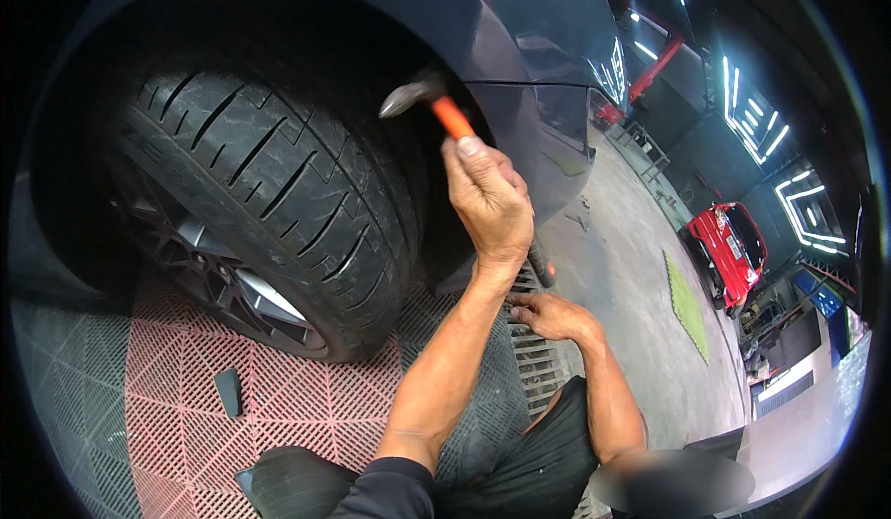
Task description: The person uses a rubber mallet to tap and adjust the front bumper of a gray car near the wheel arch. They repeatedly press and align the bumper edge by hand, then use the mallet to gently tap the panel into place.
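Note:
My left hand (490, 194) is wrapped round a hammer (450, 116) with a metal head and an orange upper handle. Its head is raised beside the tyre (278, 148), inside the wheel arch, and is a little blurred. Below my fist the dark lower end of the handle shows, with an orange tip. My right hand (554, 318) lies lower, over the floor grate (538, 361) and near the handle's end. Its fingers are loosely stretched leftward, and nothing shows in them. A dark car's fender (520, 32) and bumper (552, 139) curve over and beside the hammer.
Red and grey grid floor tiles (306, 394) lie under the wheel (223, 273). A small dark wedge-shaped piece (228, 393) rests on them. Farther off are a red car (729, 250) and a green mat (685, 306). My bent knees are close below my arms.

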Motion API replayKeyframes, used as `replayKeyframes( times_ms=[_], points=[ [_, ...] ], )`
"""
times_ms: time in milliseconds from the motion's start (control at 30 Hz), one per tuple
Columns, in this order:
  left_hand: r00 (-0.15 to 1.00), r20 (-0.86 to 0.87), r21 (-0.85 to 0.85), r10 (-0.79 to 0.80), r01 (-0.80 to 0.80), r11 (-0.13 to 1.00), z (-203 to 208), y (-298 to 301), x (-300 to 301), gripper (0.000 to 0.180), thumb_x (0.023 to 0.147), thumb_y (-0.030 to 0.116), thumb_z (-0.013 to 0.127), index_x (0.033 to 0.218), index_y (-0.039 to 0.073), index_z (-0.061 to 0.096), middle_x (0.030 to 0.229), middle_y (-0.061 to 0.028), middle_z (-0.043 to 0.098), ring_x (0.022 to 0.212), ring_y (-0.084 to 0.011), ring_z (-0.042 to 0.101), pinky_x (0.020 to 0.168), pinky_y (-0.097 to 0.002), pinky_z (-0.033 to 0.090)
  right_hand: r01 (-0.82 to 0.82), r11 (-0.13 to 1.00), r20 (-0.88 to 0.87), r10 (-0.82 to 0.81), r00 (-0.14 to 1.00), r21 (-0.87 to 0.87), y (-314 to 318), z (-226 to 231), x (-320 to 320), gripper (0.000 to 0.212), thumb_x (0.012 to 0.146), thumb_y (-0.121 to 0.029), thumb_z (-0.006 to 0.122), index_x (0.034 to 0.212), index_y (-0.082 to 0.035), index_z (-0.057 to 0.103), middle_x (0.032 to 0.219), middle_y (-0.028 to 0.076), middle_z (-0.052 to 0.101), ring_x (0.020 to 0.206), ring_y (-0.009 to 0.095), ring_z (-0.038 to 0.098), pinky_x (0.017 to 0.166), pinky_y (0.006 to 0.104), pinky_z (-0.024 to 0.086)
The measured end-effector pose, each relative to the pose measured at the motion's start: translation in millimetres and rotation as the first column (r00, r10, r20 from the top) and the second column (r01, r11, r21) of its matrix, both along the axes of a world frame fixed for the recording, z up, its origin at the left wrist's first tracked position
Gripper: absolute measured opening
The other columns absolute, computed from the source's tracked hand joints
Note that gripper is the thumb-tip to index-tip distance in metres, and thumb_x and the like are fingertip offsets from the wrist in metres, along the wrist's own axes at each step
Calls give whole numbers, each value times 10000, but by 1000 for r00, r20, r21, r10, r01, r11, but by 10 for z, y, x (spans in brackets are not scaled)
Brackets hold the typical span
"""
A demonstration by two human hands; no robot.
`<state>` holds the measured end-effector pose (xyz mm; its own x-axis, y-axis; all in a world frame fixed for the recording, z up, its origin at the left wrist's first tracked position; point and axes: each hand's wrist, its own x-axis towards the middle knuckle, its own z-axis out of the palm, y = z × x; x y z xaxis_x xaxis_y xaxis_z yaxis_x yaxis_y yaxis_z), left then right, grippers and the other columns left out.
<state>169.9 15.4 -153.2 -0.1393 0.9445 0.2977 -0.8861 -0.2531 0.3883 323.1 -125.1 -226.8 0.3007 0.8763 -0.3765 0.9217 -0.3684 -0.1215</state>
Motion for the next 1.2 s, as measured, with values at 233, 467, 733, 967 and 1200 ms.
replayKeyframes(
  times_ms=[233,467,733,967,1200],
  points=[
    [999,-1,56,-42,42,998,21,58,-62,346,1144,382,360,964,89,397,690,42,392,456,-18,349,360,-184,336,31,999,0,-31,1000,8,-28,35,-51,491,1044,-345,570,1436,-51,595,1275,195,715,1182,353,678,1024,424,507],
    [999,7,27,-42,41,999,40,15,-89,370,1140,410,355,970,85,401,689,20,403,448,-34,394,347,-193,357,-5,1000,9,5,1000,4,24,3,-22,503,1045,-364,563,1432,-44,594,1257,198,719,1176,348,678,1014,428,509],
    [998,31,22,-54,53,998,78,-12,-98,376,1140,410,352,981,75,411,686,13,397,449,-41,399,345,-200,371,-9,1000,-30,10,1000,20,-12,4,21,501,1050,-364,551,1433,-44,593,1317,186,696,1198,349,666,1028,433,503],
    [998,-61,64,-15,19,998,-12,13,-84,447,1131,493,301,955,97,407,700,7,427,452,-53,453,357,-218,433,22,1000,-25,-22,999,-16,-2,43,-15,505,1052,-342,531,1441,-23,576,1339,205,678,1269,362,624,1082,440,477],
    [999,-40,93,-26,30,995,-17,13,-97,374,1142,409,335,1025,66,425,692,16,405,442,-38,400,346,-199,390,36,998,-23,-37,999,-56,45,96,-134,511,1047,-340,518,1441,-19,575,1352,215,666,1297,373,605,1107,452,460]
  ],
)
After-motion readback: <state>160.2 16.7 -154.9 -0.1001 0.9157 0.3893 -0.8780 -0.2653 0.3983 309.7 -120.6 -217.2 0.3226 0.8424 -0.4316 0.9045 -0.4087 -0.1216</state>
